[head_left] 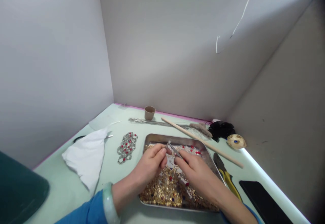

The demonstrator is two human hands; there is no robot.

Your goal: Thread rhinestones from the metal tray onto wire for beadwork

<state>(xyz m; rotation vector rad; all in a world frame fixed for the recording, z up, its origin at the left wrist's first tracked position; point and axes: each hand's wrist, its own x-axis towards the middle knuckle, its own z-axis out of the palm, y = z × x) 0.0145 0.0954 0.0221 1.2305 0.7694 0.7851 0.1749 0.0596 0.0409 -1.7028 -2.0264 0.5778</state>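
A metal tray (152, 139) lies in front of me, filled with small gold and red beads (167, 186). My left hand (150, 164) hovers over it with fingers pinched together on a small piece I cannot make out. My right hand (196, 173) holds thin metal tweezers (174, 149), whose tip points at the left fingertips. To the left of the tray lies a finished beaded piece (127, 147) of silver links with red stones.
A white cloth (87, 156) lies at the left, a small brown cup (149, 112) and thin wires (152, 122) at the back. A wooden stick (200, 141), yellow-handled pliers (227, 176), a black phone (264, 202), black material (221, 129) and a round dish (236, 141) are on the right. Walls enclose the table.
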